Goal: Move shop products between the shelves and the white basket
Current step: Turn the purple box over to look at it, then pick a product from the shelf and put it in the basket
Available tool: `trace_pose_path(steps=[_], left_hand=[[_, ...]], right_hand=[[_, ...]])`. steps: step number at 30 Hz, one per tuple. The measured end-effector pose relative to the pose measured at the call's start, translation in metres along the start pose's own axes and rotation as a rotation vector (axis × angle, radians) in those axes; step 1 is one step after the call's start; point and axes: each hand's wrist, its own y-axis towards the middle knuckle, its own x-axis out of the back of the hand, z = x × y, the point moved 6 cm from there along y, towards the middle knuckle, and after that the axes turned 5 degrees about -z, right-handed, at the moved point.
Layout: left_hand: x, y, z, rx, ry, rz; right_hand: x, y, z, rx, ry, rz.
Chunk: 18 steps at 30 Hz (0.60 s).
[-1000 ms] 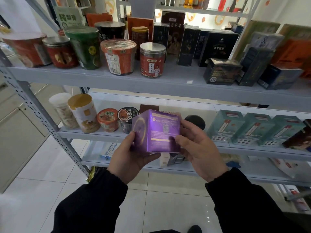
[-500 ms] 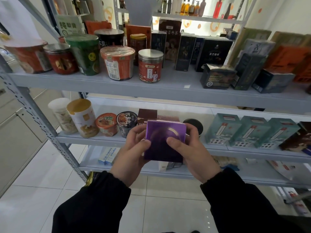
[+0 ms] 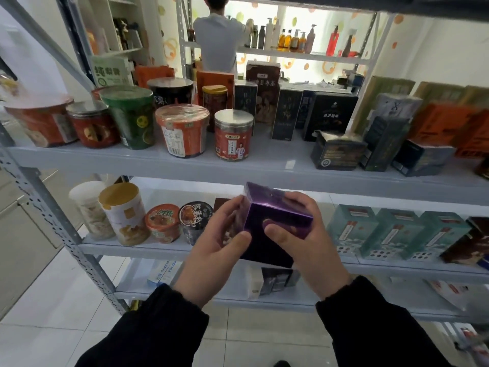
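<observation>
**Shop aisle, grey shelving (image 3: 57, 223): purple box (image 3: 272, 215) held in both hands**

Grey metal racks stand over a pale tiled floor (image 3: 53, 300). The upper shelf (image 3: 264, 168) carries a green cup (image 3: 132, 117), an orange noodle tub (image 3: 182, 131), a silver-lidded red jar (image 3: 232, 136) and dark cartons (image 3: 328, 117) further right. The middle shelf (image 3: 127, 247) has a yellow-lidded canister (image 3: 124, 213), two small noodle bowls (image 3: 162, 222) and a row of teal boxes (image 3: 394, 234) on its right half. Behind the racks a person in a white top (image 3: 217, 41) faces a shelf of bottles (image 3: 291, 38).

The purple box is in the air in front of the middle shelf, just below the upper shelf's front lip. It is tilted, one top corner pointing up and away, and touches neither shelf.

The left hand (image 3: 211, 247) takes the box's left side, with fingers curled along that face and the thumb pressed on the near face. The right hand (image 3: 312, 247) takes the right side, fingers wrapped over the top right edge and the thumb on the near face close to the left thumb. Both grips are closed on the box, carrying it between them. Black sleeves (image 3: 158, 327) cover both forearms.
</observation>
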Motion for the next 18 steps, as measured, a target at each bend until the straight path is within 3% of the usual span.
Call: trace_pose_path(steps=[4, 9, 18], left_hand=[[-0.001, 0.043, -0.019, -0.087, 0.075, -0.058], [0.017, 0.101, -0.048, -0.235, 0.399, -0.263], [0.013, 0.159, -0.048, -0.361, 0.867, -0.321]], right_hand=[[0.005, 0.040, 0.029, 0.173, -0.101, -0.047], [0.006, 0.101, 0.058, 0.366, -0.373, -0.048], [0.014, 0.166, 0.050, 0.375, -0.630, -0.030]])
